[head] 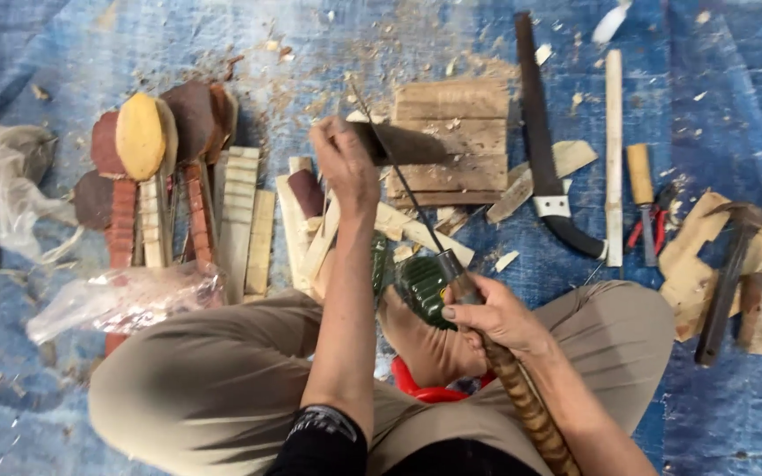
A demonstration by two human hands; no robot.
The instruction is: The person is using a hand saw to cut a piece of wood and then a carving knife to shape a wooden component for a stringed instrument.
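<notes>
Right hand (496,316) closed round the wound handle of a long blade (403,181), left hand (346,163) pinching what looks like a dark wooden piece (407,143) over a plank block (451,141), spoon blanks (165,176) left, saw (541,141) and hammer (729,278) right

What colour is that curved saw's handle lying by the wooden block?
Black, with a white band where the saw handle meets the blade; head view.

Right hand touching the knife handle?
Touching. Head view shows the right hand with fingers wrapped around the knife handle, no gap.
</notes>
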